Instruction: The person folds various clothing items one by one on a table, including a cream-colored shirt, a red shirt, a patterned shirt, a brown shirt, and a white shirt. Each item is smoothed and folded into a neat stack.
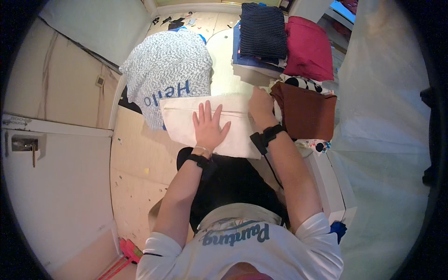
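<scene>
A white folded garment (182, 116) with a seam across it lies in front of me, over my lap. My left hand (210, 128) rests flat on it with the fingers spread. At the garment's right end is my right hand (262, 108), its fingers curled closed. Whatever those fingers hold, if anything, is hidden. A brown folded cloth (308, 111) lies on a pile just right of my right hand. Beyond the white garment, a grey-and-white patterned cloth (170, 60) with blue lettering is draped over something.
Farther right stand stacked clothes: a dark striped folded garment (262, 30) and a dark pink one (309, 49). A white door (56, 186) is on the left. Small scraps lie on the pale floor (135, 163). Translucent sheeting (385, 121) hangs on the right.
</scene>
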Demonstrator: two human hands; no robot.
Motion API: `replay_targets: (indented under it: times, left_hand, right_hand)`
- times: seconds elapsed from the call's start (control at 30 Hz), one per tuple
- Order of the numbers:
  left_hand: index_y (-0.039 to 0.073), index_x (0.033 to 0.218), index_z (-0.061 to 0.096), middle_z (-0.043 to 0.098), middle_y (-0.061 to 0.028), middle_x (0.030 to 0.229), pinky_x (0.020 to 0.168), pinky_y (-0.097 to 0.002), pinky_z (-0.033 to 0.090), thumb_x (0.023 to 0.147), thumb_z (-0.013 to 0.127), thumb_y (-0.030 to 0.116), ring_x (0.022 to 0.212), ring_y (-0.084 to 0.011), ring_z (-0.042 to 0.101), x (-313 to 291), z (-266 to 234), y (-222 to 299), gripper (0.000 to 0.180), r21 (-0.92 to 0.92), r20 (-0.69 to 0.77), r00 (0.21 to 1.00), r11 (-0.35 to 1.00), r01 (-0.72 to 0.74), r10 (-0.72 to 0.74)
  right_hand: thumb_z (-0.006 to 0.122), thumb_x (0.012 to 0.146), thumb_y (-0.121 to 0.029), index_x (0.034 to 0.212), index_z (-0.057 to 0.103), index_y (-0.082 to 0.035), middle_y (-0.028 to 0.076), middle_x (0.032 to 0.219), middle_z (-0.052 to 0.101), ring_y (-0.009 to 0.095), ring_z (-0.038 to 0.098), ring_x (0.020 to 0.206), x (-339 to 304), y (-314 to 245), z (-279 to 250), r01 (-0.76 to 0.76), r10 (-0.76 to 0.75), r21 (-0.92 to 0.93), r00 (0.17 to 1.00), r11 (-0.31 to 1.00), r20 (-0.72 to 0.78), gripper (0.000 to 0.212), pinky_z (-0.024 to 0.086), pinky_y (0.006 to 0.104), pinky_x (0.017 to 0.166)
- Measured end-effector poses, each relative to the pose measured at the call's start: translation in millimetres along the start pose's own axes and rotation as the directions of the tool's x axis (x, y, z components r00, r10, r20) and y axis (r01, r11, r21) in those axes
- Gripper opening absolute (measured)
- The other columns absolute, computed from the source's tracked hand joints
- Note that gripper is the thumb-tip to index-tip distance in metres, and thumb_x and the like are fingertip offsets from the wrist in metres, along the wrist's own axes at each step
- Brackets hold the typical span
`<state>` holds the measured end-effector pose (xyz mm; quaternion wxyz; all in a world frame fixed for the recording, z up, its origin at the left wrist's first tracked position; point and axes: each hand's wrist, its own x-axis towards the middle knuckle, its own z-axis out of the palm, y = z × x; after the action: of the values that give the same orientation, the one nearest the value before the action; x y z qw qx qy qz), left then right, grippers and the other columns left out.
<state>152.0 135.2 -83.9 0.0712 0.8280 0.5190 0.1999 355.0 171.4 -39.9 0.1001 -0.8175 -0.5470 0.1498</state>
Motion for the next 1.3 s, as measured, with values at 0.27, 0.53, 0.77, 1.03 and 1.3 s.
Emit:
replay_targets:
  times: [0.27,0.53,0.77,1.03,1.3]
  left_hand:
    - [0.017,0.136,0.05,0.03,-0.0228,0.15,0.11,-0.0614,0.016,0.084,0.06,0.047,0.14,-0.0421,0.024,0,0,1,0.061,0.004,0.031,0.999,1.0,0.012,-0.012]
    - [0.016,0.132,0.053,0.041,-0.0206,0.138,0.108,-0.0537,0.022,0.082,0.065,0.038,0.129,-0.0374,0.037,-2,-10,-23,0.056,-0.081,0.025,0.998,0.995,-0.059,0.061]
    - [0.013,0.111,0.062,0.053,-0.01,0.115,0.1,-0.0484,0.03,0.068,0.064,0.022,0.11,-0.0309,0.047,3,-61,-86,0.044,0.006,0.047,0.995,0.996,-0.087,0.086]
    - [0.008,0.09,0.059,0.061,-0.0104,0.091,0.106,-0.0523,0.027,0.068,0.065,0.017,0.095,-0.0295,0.058,3,-106,-108,0.025,0.041,0.3,0.952,0.996,-0.083,0.067]
    - [0.008,0.086,0.053,0.058,-0.011,0.07,0.099,-0.0496,0.034,0.071,0.059,0.012,0.077,-0.0313,0.06,31,-145,-108,0.017,-0.04,0.09,0.996,0.999,-0.021,0.025]
  right_hand:
    - [0.054,0.083,-0.01,0.114,0.056,-0.002,0.024,0.11,0.06,0.04,0.06,0.104,-6,3,5,-0.024,0.022,0.02,0.995,1.0,0.096,0.032,0.049,0.0465,0.088]
    - [0.06,0.08,-0.014,0.109,0.058,-0.002,0.022,0.108,0.059,0.04,0.057,0.101,-75,-4,-9,0.254,-0.256,0.03,0.955,0.967,0.15,0.032,0.047,0.0492,0.089]
    - [0.062,0.073,-0.012,0.105,0.058,0.001,0.02,0.106,0.06,0.04,0.054,0.102,-79,1,-4,0.299,-0.287,-0.13,0.952,0.945,0.104,0.035,0.046,0.0477,0.091]
    - [0.064,0.067,-0.013,0.1,0.062,-0.006,0.016,0.106,0.06,0.038,0.052,0.107,-61,1,-12,0.371,-0.308,-0.134,0.887,0.919,0.343,0.034,0.045,0.045,0.09]
    - [0.059,0.079,-0.012,0.094,0.059,-0.006,0.018,0.083,0.066,0.037,0.063,0.087,-58,-21,-79,0.482,-0.472,-0.159,0.876,0.862,0.096,0.016,0.047,0.047,0.085]
